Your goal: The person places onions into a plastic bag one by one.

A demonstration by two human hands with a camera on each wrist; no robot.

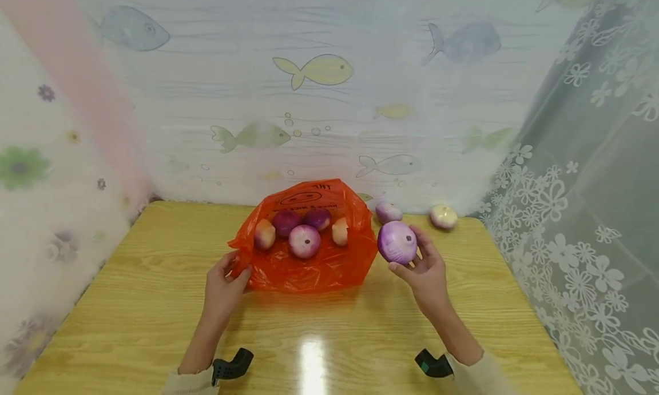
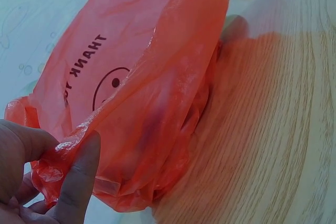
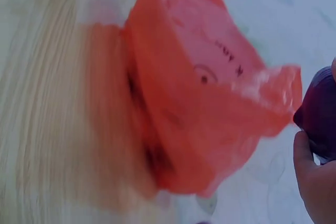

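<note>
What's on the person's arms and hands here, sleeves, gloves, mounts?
Both hands, left hand and right hand, are bare, no gloves. Cream-coloured sleeves end near the wrists. A small black camera mount sits at the left wrist; the right one shows a green patch.

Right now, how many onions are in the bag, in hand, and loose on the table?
In the orange bag: 5 onions
In the right hand: 1 purple onion
Loose on the table: 2, one purple, one pale
Total: 8
</note>
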